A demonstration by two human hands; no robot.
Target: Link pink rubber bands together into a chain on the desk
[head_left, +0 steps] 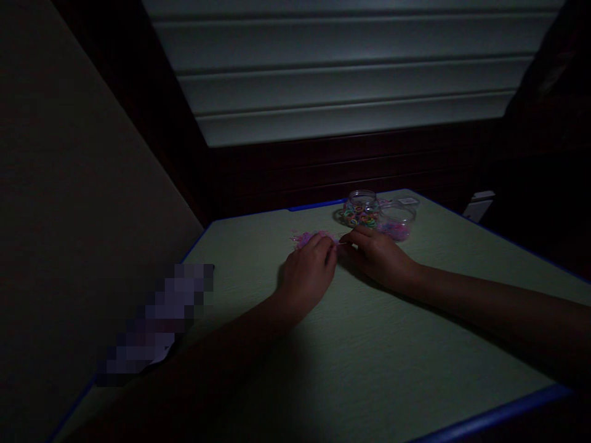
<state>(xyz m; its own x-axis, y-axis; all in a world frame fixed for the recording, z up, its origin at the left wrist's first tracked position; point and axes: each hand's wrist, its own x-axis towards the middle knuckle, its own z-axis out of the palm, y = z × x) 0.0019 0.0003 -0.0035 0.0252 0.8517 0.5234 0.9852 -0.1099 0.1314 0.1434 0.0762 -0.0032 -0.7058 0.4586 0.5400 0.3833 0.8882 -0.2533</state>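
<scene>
A loose pile of tiny pink and purple pieces (302,239), which look like small elastic bands, lies on the table. My left hand (311,267) rests at the near side of this pile, its fingers bent and closed. Close to its right, my right hand (378,253) has thumb and fingertips pinched together. A thin pale strand (340,243) shows between the two sets of fingertips; the dim light hides its exact kind. Just beyond my right hand stand a clear jar of multicoloured rings (361,215) and a clear jar with pink and purple bits (397,229).
The pale green table (369,351) has a blue edge. A clear lid with a label (409,202) lies behind the jars. At the left edge is a blurred-out flat object (157,320). A wall and a shuttered window (351,74) bound the table.
</scene>
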